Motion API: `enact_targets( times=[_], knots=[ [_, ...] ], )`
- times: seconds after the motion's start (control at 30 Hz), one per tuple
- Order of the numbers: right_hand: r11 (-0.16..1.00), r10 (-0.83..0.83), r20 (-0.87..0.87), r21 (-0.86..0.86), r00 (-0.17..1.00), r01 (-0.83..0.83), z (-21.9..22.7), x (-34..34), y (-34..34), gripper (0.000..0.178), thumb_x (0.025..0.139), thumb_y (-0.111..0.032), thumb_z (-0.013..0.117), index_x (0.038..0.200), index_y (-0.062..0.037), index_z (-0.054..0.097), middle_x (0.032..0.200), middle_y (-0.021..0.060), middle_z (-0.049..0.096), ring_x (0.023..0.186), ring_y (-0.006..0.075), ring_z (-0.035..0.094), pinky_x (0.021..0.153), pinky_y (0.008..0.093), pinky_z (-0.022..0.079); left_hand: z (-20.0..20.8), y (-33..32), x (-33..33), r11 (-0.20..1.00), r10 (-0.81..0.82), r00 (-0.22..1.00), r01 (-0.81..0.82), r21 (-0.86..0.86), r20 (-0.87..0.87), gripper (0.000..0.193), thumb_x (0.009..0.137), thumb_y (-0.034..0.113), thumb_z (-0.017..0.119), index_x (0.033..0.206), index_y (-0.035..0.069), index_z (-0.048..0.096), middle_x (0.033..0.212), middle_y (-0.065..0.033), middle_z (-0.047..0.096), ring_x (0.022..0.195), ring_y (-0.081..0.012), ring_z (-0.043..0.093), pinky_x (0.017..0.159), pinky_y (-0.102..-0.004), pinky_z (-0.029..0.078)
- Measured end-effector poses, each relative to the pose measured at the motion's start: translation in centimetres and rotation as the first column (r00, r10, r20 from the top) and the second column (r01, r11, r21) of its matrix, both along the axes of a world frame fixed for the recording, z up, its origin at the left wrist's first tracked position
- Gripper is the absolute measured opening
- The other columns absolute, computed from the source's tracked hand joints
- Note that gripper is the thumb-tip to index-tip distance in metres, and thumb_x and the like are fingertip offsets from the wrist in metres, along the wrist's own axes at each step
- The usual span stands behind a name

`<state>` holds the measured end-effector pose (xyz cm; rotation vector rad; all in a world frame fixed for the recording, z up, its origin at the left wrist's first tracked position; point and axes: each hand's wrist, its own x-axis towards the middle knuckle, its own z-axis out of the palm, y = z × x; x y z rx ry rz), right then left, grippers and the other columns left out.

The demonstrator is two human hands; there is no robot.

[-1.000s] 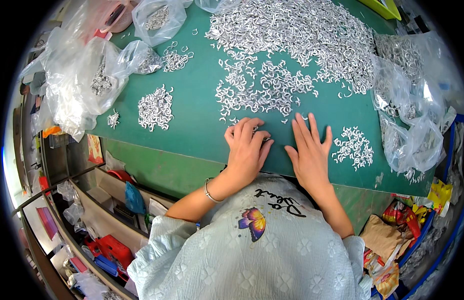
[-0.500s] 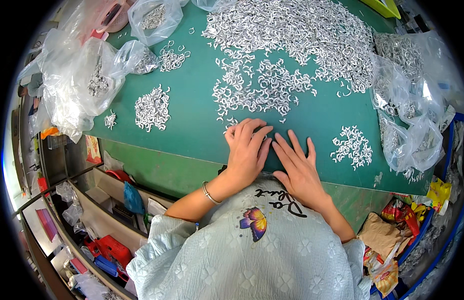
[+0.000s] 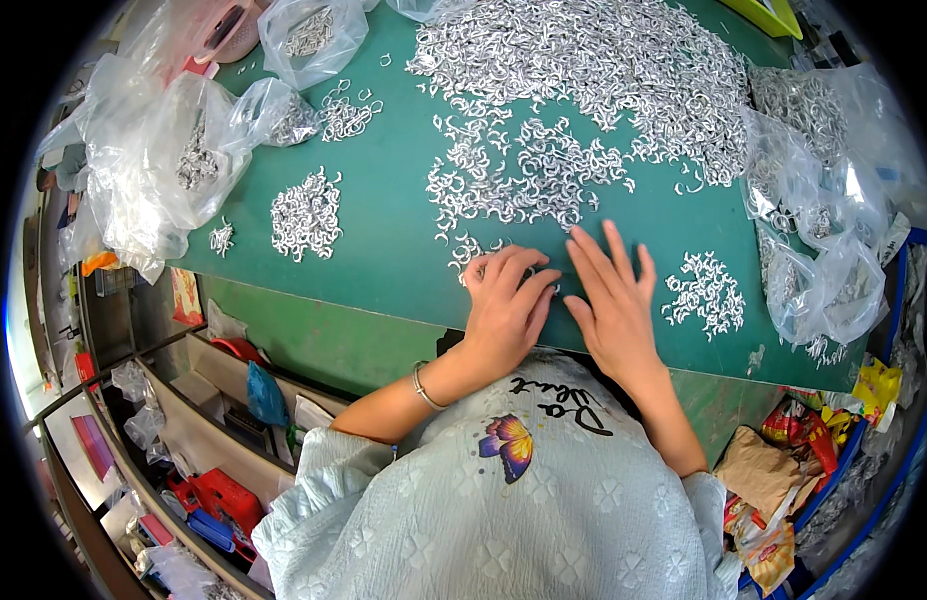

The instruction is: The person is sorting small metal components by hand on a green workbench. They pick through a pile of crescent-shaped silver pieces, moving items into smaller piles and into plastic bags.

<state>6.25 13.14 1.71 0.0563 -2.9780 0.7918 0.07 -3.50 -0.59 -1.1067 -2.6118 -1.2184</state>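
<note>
My left hand (image 3: 508,300) is at the table's near edge with its fingers bent and closed around a few small curved silvery metal pieces (image 3: 556,289). Most of what lies under its fingers is hidden. Just to the right, my right hand (image 3: 616,305) is open and palm down. Its fingers are stretched toward the scattered metal pieces (image 3: 528,175), and nothing shows in it. A few more loose pieces (image 3: 467,248) lie by the left fingertips. Beyond the scatter spreads a large heap of the same pieces (image 3: 583,60).
Smaller piles stand on the green table (image 3: 383,230): one pile (image 3: 705,295) at right, another pile (image 3: 306,215) at left. Clear plastic bags (image 3: 168,165) with metal parts line the left side, and more bags (image 3: 818,215) the right. Drawers (image 3: 218,400) stand below left.
My right hand has moved a little right and away from me, and its gap from the left hand has widened. My left hand has shifted slightly right and toward me.
</note>
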Motion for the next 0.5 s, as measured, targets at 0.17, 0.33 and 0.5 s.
enact_targets(
  times=[0.17, 0.33, 0.5],
  knots=[
    [0.996, 0.000, 0.064, 0.086, 0.998, -0.006, -0.3, 0.2, 0.0, 0.051, 0.089, -0.020, 0.063, 0.135, -0.0020, 0.051, 0.151, 0.0045, 0.039, 0.145, 0.0325, 0.025, 0.109, 0.0644, 0.017, 0.0, -0.1, 0.0, 1.000, -0.016, 1.000, 0.016, -0.013, -0.018, 0.030, 0.076, 0.000, 0.069, 0.105, 0.007, 0.064, 0.112, -0.0069, 0.058, 0.108, -0.0267, 0.054, 0.093, -0.0455, 0.031],
    [0.974, -0.160, 0.063, 0.170, 0.985, 0.147, 0.0, 2.7, 1.0, 0.053, 0.089, -0.021, 0.063, 0.136, -0.0003, 0.050, 0.151, 0.0076, 0.038, 0.144, 0.0329, 0.028, 0.110, 0.0641, 0.016, -0.2, -0.2, 0.1, 0.999, -0.027, 1.000, 0.026, -0.022, -0.008, 0.030, 0.077, 0.001, 0.069, 0.106, 0.006, 0.064, 0.113, -0.0074, 0.058, 0.108, -0.0267, 0.054, 0.092, -0.0461, 0.032],
    [0.991, -0.114, 0.094, 0.084, 0.989, 0.106, 0.0, 3.0, 0.2, 0.049, 0.090, -0.016, 0.060, 0.136, 0.0002, 0.050, 0.146, 0.0112, 0.045, 0.141, 0.0321, 0.034, 0.112, 0.0601, 0.016, -0.1, 0.2, 0.3, 0.998, -0.052, 0.999, 0.053, -0.038, 0.008, 0.026, 0.078, 0.003, 0.071, 0.103, 0.007, 0.065, 0.111, -0.0057, 0.060, 0.108, -0.0260, 0.054, 0.093, -0.0435, 0.031]
  ],
)
